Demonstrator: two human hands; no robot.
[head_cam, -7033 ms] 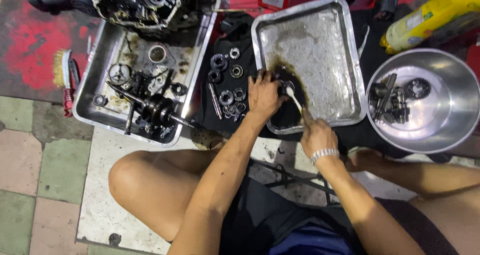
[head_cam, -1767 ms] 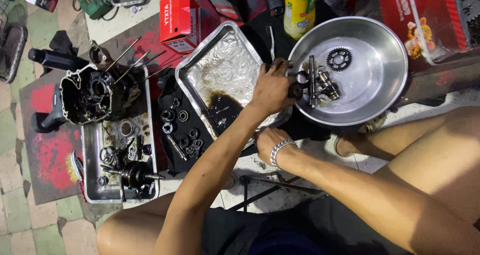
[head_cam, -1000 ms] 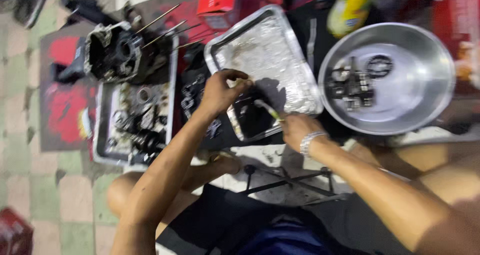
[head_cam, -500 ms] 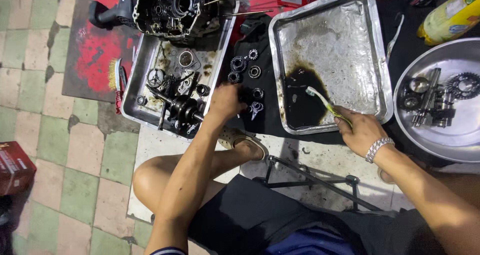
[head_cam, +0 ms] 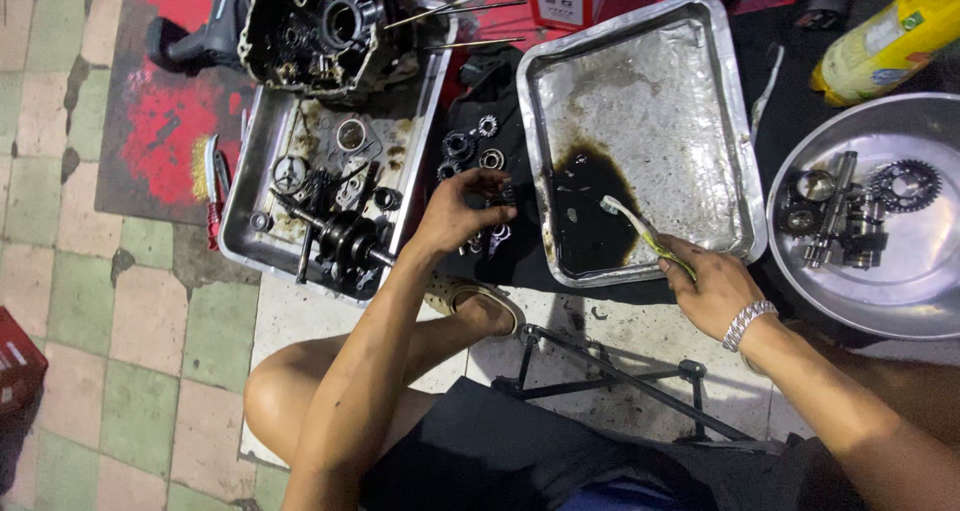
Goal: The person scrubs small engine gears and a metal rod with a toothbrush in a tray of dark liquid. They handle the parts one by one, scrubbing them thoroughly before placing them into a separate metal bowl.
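1. Since half a second ago, we see our left hand (head_cam: pixel 455 213) lifted slightly, fingers curled over the small gears (head_cam: pixel 487 239) on the black cloth (head_cam: pixel 510 261); we cannot tell if it grips one.
2. Our right hand (head_cam: pixel 712 289) is closed around a toothbrush (head_cam: pixel 640 233).
3. The brush head points up-left of that hand, over dark oil in the metal tray (head_cam: pixel 660 121).
4. A round bowl (head_cam: pixel 900 271) of parts sits right of it.

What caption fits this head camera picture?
Left hand reaches for small gears; right hand holds a toothbrush over an oily tray.
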